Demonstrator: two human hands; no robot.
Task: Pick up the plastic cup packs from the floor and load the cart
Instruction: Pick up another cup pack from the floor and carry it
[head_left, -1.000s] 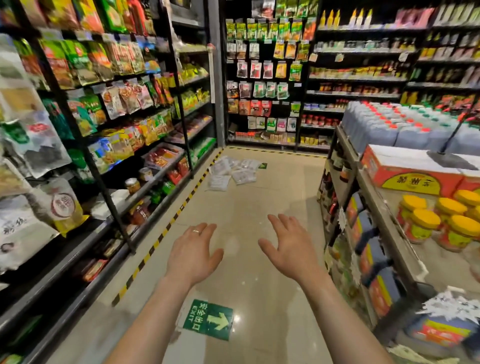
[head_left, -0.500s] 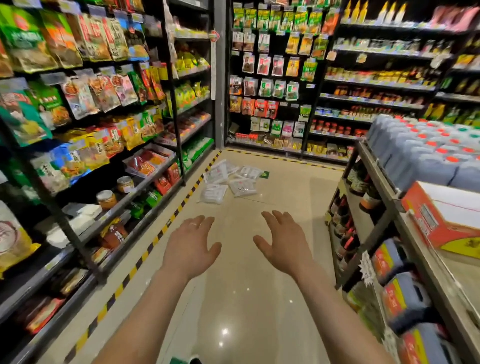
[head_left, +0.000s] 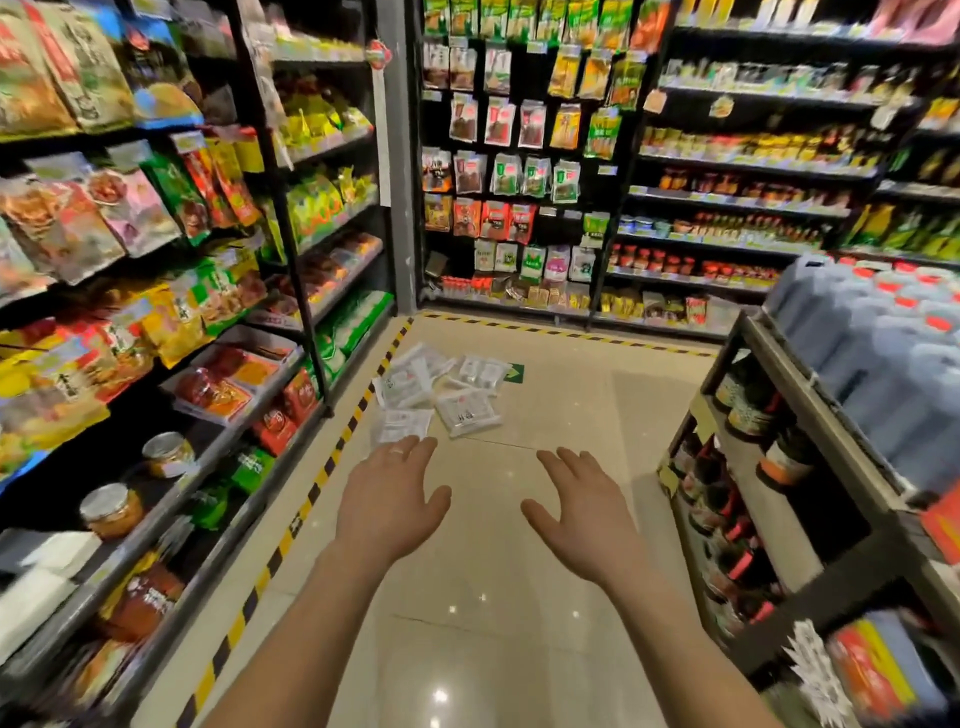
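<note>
Several clear plastic cup packs (head_left: 436, 389) lie scattered on the tiled floor at the far end of the aisle, near the yellow-black floor stripe. One pack (head_left: 400, 423) lies nearest, just beyond my left fingertips in the image. My left hand (head_left: 387, 501) and my right hand (head_left: 584, 512) are stretched out in front of me, palms down, fingers spread, holding nothing. Both hands hover well above the floor. No cart is in view.
Snack shelves (head_left: 171, 322) line the left side, a rack of bottles and jars (head_left: 769, 467) the right. A wall of hanging packets (head_left: 509, 182) closes the aisle's end. A green floor arrow sticker (head_left: 514, 373) lies beside the packs.
The view has moved forward down the aisle, so the cup packs are closer and larger. Both hands stay open and outstretched in the same pose.
</note>
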